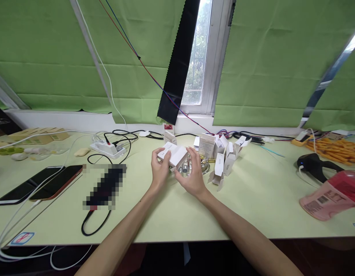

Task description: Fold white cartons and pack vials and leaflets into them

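Note:
Between my two hands a small white cardboard box (177,154) is held just above the table. My left hand (160,165) grips its left side, thumb on the top face. My right hand (193,174) curves round the right end, with its thumb at the near corner and its fingers along the far side. Behind and below the box lies a heap of small shiny metal and clear parts (205,165), partly hidden by my right hand. Several white boxes stand close by on the right, one with open flaps (219,168) and another printed with text (207,145).
To the left are two phones (58,182), a blurred-out dark device (106,186) and a power strip (109,148) with cables. On the right sit a pink-labelled jar (329,195), a black handheld device (312,166) and a pile of orange pieces (335,150). The table's front edge (252,240) runs below my forearms.

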Motion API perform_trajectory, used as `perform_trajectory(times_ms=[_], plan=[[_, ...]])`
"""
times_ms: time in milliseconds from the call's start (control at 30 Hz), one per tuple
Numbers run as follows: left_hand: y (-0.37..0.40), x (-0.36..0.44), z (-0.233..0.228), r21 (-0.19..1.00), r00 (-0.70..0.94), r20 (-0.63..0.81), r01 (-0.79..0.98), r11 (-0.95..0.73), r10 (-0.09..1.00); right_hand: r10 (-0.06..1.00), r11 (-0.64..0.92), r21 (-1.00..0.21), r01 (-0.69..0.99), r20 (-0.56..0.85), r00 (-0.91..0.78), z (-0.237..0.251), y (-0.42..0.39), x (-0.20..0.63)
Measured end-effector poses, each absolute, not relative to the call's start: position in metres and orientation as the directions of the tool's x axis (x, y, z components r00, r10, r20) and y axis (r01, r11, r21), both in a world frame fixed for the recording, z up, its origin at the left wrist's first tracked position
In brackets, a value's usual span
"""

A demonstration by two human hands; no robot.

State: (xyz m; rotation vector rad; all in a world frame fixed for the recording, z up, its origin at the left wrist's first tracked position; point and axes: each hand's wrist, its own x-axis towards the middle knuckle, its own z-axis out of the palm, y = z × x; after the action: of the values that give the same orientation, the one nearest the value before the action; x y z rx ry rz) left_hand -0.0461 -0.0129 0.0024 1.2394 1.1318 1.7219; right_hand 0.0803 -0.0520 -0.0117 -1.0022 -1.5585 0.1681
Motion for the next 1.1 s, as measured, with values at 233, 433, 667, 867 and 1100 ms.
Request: perform_trajectory(times_ms=[233,433,667,867,1100], plan=[[-0.0103,-0.0466,-0.0001,0.934,-0.265,0.321,-0.067,-0.350,0.909,0.659,0.628,-0.615,0.477,0.746,0.096,-0.0122,-0.0513,0.0806],[-0.0105,-0.0473,-0.0005,0.934,-0.248,0.319,-0.082,-0.348,0.915,0.669,0.629,-0.629,0.458,0.737,0.094,-0.0128,-0.0505,0.0807],[-0.0122,-0.0457,0.0003,0.936,-0.221,0.315,-0.087,-0.340,0.923,0.665,0.645,-0.624,0.441,0.743,0.079,-0.0144,-0.0498,0.0803],[-0.0133,-0.0442,-0.0015,0.929,-0.186,0.339,-0.090,-0.359,0.922,0.648,0.655,-0.604,0.454,0.758,0.074,-0.0118,-0.0504,0.0807],[-0.0135,-0.0436,-0.0020,0.930,-0.179,0.338,-0.090,-0.358,0.924,0.643,0.650,-0.599,0.468,0.762,0.083,-0.0109,-0.0506,0.0800]])
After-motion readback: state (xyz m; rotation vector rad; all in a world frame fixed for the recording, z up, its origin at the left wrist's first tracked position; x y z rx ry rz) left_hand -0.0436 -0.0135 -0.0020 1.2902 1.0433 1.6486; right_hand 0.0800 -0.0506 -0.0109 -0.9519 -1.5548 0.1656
